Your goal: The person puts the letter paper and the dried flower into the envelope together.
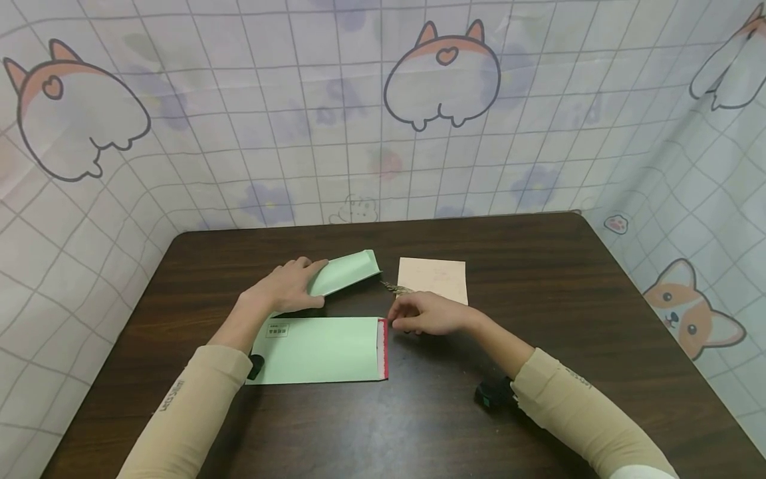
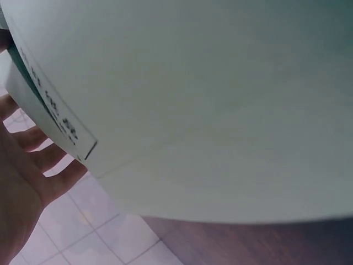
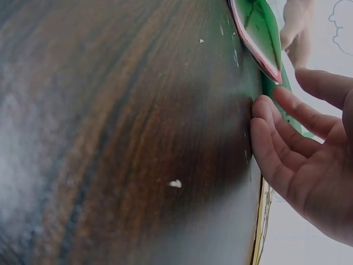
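A mint-green envelope [image 1: 326, 349] lies at the front, its red-edged opening at the right end. In the right wrist view, that mouth [image 3: 259, 52] gapes slightly. Behind it is a second green envelope [image 1: 347, 271], set at a slant. My left hand [image 1: 290, 286] rests on its left part with thumb and fingers spread. Seen from the left wrist, the front envelope [image 2: 209, 121] fills most of the picture, and my hand [image 2: 27, 182] shows at its edge. My right hand [image 1: 432, 314] is beside the red edge, fingers loosely bent and holding nothing, fingertips close to the tabletop.
A cream card [image 1: 439, 274] lies behind my right hand, with a dried sprig [image 1: 395, 288] at its left edge. The dark wooden table [image 1: 371, 432] has rounded back corners. A patterned curtain [image 1: 311, 153] hangs around it. Small white flecks dot the wood.
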{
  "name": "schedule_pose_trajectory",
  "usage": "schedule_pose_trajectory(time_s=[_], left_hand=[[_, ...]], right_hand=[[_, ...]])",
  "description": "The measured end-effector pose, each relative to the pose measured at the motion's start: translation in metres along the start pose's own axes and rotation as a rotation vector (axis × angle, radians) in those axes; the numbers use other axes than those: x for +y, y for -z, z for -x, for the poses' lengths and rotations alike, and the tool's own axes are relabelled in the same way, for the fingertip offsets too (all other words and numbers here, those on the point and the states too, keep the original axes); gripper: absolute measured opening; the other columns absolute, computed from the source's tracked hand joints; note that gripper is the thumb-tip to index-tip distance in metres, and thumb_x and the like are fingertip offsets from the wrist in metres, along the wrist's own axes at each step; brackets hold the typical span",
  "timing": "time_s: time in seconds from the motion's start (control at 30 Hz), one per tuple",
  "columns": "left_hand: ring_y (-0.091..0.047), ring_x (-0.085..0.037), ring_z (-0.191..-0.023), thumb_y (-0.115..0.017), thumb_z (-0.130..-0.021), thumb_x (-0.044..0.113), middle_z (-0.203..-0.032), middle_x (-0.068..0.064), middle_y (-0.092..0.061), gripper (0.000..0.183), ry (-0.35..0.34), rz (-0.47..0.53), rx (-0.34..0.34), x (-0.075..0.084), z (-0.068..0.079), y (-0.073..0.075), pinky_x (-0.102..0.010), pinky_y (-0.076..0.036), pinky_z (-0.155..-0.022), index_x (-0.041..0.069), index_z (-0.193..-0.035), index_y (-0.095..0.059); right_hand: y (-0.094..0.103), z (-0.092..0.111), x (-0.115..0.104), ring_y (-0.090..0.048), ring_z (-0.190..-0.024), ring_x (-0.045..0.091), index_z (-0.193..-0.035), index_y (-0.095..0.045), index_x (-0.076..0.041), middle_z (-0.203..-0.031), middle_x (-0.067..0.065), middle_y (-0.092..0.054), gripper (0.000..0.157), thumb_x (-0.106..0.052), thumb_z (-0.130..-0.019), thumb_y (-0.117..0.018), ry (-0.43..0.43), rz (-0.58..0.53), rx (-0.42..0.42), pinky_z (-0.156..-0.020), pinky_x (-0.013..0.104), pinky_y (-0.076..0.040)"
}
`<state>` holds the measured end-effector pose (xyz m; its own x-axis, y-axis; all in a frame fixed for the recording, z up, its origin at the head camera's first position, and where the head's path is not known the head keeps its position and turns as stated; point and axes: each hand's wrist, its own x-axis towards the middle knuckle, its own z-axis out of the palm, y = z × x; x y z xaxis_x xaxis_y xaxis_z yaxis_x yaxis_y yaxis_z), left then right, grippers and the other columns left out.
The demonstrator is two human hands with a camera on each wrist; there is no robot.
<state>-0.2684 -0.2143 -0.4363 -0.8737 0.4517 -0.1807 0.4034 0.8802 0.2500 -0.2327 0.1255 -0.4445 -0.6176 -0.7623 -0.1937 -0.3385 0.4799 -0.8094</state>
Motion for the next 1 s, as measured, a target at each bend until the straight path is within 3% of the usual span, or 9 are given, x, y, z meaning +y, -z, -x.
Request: schedule_pose_trajectory(time_s=[0.3, 0.53, 0.8, 1.0], left_hand=[[-0.046, -0.043, -0.132, -0.065, -0.089, 0.042, -0.148, -0.024, -0.044, 0.087, -0.025, 0.001, 0.041, 0.002, 0.004, 0.003, -0.065, -0.036, -0.104, 0.011, -0.163, -0.030], [-0.044, -0.042, -0.133, -0.065, -0.087, 0.042, -0.149, -0.022, -0.043, 0.087, -0.028, 0.003, 0.069, 0.004, 0.008, 0.005, -0.064, -0.033, -0.107, 0.014, -0.163, -0.031], [-0.044, -0.041, -0.133, -0.065, -0.088, 0.042, -0.149, -0.020, -0.043, 0.086, -0.052, -0.020, 0.112, 0.004, 0.013, 0.004, -0.067, -0.033, -0.105, 0.016, -0.163, -0.031], [-0.043, -0.041, -0.134, -0.066, -0.086, 0.044, -0.150, -0.018, -0.042, 0.088, -0.109, -0.049, 0.163, 0.010, 0.015, 0.007, -0.067, -0.033, -0.105, 0.018, -0.162, -0.031]], right_hand=[[0.002, -0.002, 0.003, -0.064, -0.074, 0.025, -0.116, -0.067, -0.011, -0.094, 0.009, -0.070, 0.015, -0.017, -0.103, -0.063, 0.007, -0.010, -0.006, -0.067, 0.033, -0.051], [0.005, -0.001, 0.001, -0.063, -0.073, 0.026, -0.116, -0.067, -0.005, -0.090, 0.011, -0.068, 0.017, -0.015, -0.103, -0.062, 0.031, -0.019, 0.004, -0.064, 0.032, -0.050], [0.008, -0.002, -0.001, -0.067, -0.080, 0.029, -0.116, -0.067, 0.000, -0.096, 0.014, -0.069, 0.020, -0.014, -0.102, -0.063, 0.053, -0.032, 0.087, -0.072, 0.040, -0.056], [0.009, -0.002, -0.002, -0.067, -0.085, 0.033, -0.120, -0.064, 0.002, -0.102, 0.012, -0.067, 0.023, -0.012, -0.102, -0.063, 0.043, -0.057, 0.221, -0.074, 0.044, -0.058]])
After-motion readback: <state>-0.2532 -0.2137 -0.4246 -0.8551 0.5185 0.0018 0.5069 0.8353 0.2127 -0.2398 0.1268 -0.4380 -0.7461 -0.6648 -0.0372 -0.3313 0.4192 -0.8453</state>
